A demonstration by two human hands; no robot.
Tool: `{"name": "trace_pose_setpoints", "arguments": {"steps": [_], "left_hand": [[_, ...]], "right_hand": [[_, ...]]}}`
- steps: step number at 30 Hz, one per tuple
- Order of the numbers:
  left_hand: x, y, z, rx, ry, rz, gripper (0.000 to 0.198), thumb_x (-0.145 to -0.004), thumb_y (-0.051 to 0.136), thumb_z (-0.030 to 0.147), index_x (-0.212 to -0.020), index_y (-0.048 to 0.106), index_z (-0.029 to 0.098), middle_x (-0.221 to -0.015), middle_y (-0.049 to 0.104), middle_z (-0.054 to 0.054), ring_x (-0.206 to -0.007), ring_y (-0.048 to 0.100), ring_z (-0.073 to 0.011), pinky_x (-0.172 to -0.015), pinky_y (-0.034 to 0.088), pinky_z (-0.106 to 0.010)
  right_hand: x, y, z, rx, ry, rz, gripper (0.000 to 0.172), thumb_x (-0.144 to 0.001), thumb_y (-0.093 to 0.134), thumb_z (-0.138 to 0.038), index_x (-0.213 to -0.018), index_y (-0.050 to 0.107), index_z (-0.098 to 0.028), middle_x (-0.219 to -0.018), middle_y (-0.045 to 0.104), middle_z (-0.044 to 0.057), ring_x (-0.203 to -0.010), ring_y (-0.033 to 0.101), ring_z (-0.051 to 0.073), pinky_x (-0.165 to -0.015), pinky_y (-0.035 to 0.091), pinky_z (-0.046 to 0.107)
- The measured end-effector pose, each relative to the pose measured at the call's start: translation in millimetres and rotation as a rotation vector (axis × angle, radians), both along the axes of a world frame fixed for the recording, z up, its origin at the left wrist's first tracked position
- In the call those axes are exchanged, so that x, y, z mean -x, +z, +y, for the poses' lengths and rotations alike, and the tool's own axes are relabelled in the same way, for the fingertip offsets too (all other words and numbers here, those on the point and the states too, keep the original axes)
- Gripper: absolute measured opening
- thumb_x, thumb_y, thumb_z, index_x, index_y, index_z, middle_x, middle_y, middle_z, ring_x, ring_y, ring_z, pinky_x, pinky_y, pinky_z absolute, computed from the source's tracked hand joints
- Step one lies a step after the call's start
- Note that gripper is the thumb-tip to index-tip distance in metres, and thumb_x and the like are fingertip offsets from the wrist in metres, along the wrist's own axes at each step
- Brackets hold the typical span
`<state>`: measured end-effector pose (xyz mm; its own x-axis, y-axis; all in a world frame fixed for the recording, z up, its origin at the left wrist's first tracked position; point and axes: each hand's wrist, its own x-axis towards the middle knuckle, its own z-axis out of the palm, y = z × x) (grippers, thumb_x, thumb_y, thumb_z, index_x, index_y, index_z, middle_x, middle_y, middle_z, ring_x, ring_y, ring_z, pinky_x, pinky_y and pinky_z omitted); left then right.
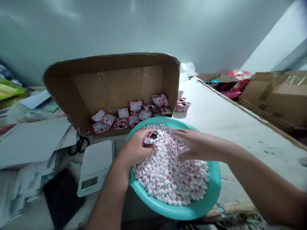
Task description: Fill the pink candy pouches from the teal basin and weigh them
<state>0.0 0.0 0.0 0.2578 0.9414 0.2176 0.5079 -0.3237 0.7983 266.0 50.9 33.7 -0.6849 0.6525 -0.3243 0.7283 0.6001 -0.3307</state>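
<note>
My left hand [137,145] is closed around a small red printed packet [148,138], over the left side of a turquoise basin [175,212]. A dark round hole shows in the packet's face, and a few white pieces lie at its opening. Small white and pinkish candy-like pieces [168,179] fill the basin. My right hand [192,143] reaches in from the right, its thumb apart from its fingers. Those fingertips touch the pieces and are slightly blurred; I make out nothing held in them.
Behind the basin, a cardboard box [124,83] lies open towards me with several similar packets [121,123] inside. More packets [182,106] stand right of it. A white digital scale [97,166], black scissors [79,145] and a dark flat panel [63,198] lie left. Larger cartons [275,95] stand far right.
</note>
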Motion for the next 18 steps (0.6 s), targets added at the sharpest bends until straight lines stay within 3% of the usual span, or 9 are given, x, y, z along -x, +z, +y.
{"name": "trace_pose_setpoints", "arguments": {"steps": [2, 4, 9, 15, 18], "left_hand": [[-0.8, -1.2, 1.1, 0.002, -0.003, -0.004, 0.048, -0.078, 0.064, 0.017, -0.126, 0.061, 0.019, -0.13, 0.063, -0.007, -0.122, 0.059, -0.0233, -0.107, 0.045, -0.034], [-1.2, -2.1, 1.7, -0.003, -0.009, -0.009, 0.05, -0.078, 0.064, 0.016, -0.127, 0.061, 0.02, -0.132, 0.063, -0.006, -0.124, 0.058, -0.0234, -0.109, 0.044, -0.034], [-0.7, -2.0, 1.4, -0.044, -0.035, -0.013, 0.056, -0.079, 0.063, 0.013, -0.134, 0.058, 0.025, -0.138, 0.059, -0.004, -0.129, 0.054, -0.0221, -0.113, 0.04, -0.035], [-0.1, 0.8, 0.8, -0.028, -0.043, -0.011, 0.056, -0.077, 0.063, 0.011, -0.131, 0.06, 0.025, -0.136, 0.061, -0.003, -0.127, 0.055, -0.0216, -0.111, 0.041, -0.033], [-0.4, 1.2, 0.9, -0.022, -0.037, -0.009, 0.055, -0.078, 0.064, 0.012, -0.131, 0.06, 0.025, -0.135, 0.061, -0.003, -0.127, 0.055, -0.0217, -0.111, 0.04, -0.033]], "right_hand": [[-0.3, -18.0, -12.0, -0.032, 0.024, -0.065, 0.109, -0.071, 0.07, -0.072, -0.153, 0.035, -0.008, -0.159, 0.027, 0.021, -0.143, 0.028, 0.043, -0.111, 0.037, 0.057], [-0.6, -29.3, -21.5, -0.046, 0.03, -0.093, 0.111, -0.067, 0.073, -0.072, -0.151, 0.039, -0.007, -0.157, 0.03, 0.023, -0.142, 0.026, 0.046, -0.11, 0.036, 0.058], [-1.4, -29.6, -27.6, -0.013, -0.007, -0.016, 0.089, -0.071, 0.074, -0.066, -0.138, 0.054, -0.012, -0.135, 0.054, 0.02, -0.123, 0.05, 0.039, -0.101, 0.045, 0.048], [1.0, -31.0, -24.6, 0.108, -0.115, 0.066, 0.082, -0.068, 0.083, -0.046, -0.137, 0.053, -0.013, -0.132, 0.06, 0.016, -0.115, 0.059, 0.036, -0.089, 0.049, 0.036], [5.7, -33.1, -21.8, 0.088, -0.134, 0.09, 0.053, -0.071, 0.078, -0.033, -0.119, 0.064, -0.014, -0.113, 0.069, 0.012, -0.096, 0.065, 0.03, -0.075, 0.047, 0.031]]}}
